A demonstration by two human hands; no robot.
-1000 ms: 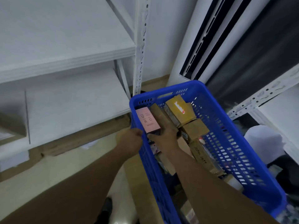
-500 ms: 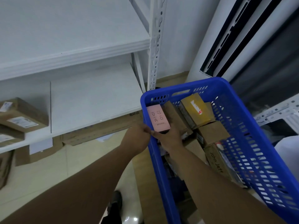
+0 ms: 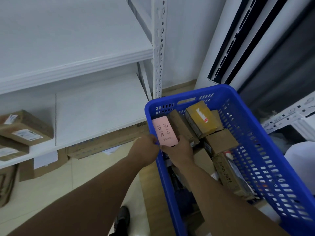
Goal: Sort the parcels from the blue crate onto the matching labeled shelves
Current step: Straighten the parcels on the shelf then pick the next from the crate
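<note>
The blue crate [image 3: 255, 150] stands at the right, packed with several parcels. A pink box [image 3: 163, 132] with small printed icons stands at the crate's near-left corner. My right hand [image 3: 179, 150] grips its lower end from inside the crate. My left hand [image 3: 144, 149] grips the crate's left rim just beside the pink box. A yellow box [image 3: 201, 119], brown cardboard boxes [image 3: 219, 141] and a long box marked "John Jeff" [image 3: 228, 174] lie deeper in the crate. White shelves [image 3: 95, 106] stand to the left.
Two brown labelled parcels [image 3: 25, 128] lie on the lower shelf at far left. Flat cardboard boxes [image 3: 102, 143] lie on the floor under the shelf. A white shelf upright [image 3: 159, 48] stands just behind the crate. Another rack [image 3: 289, 114] and a white bag [image 3: 301, 159] are at right.
The view has shifted so the crate sits further right and more of the shelf with parcels shows. The pink box has risen slightly in my right hand; my left hand stays on the rim.
</note>
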